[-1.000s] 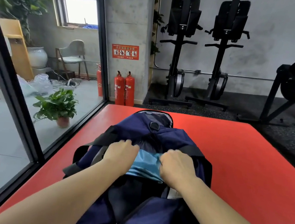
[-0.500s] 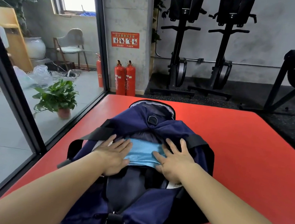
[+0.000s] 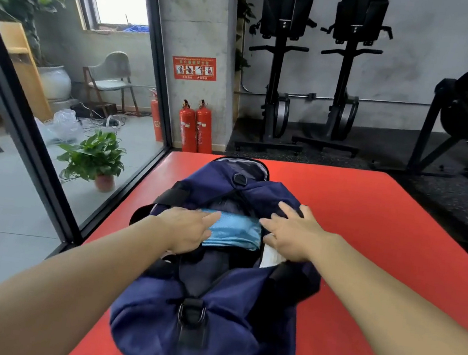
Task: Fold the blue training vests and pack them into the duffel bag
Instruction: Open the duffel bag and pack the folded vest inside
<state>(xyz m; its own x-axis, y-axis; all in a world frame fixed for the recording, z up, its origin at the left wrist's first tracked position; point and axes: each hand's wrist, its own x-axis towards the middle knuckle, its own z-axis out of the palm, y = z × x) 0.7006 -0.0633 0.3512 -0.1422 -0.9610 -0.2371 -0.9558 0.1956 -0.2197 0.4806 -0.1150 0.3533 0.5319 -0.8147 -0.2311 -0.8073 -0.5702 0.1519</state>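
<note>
A navy duffel bag [image 3: 204,315] lies lengthwise on the red mat [image 3: 379,254], its top zip open. A folded light blue vest [image 3: 233,232] lies inside the opening. My left hand [image 3: 188,229] rests flat on the vest's left end and the bag's left rim, fingers straight. Spread with straight fingers, my right hand [image 3: 293,234] lies on the bag's right rim beside the vest. A white label shows inside the bag under my right palm.
A glass wall with a black frame [image 3: 50,178] runs along the mat's left side, with a potted plant [image 3: 95,157] behind it. Two red fire extinguishers [image 3: 196,127] stand past the mat's far edge. Black gym machines [image 3: 314,69] line the back wall.
My curled hands, which were pushing the vest into the bag, have flattened out. They have moved apart, the right one onto the bag's right rim. The vest now lies lower in the opening.
</note>
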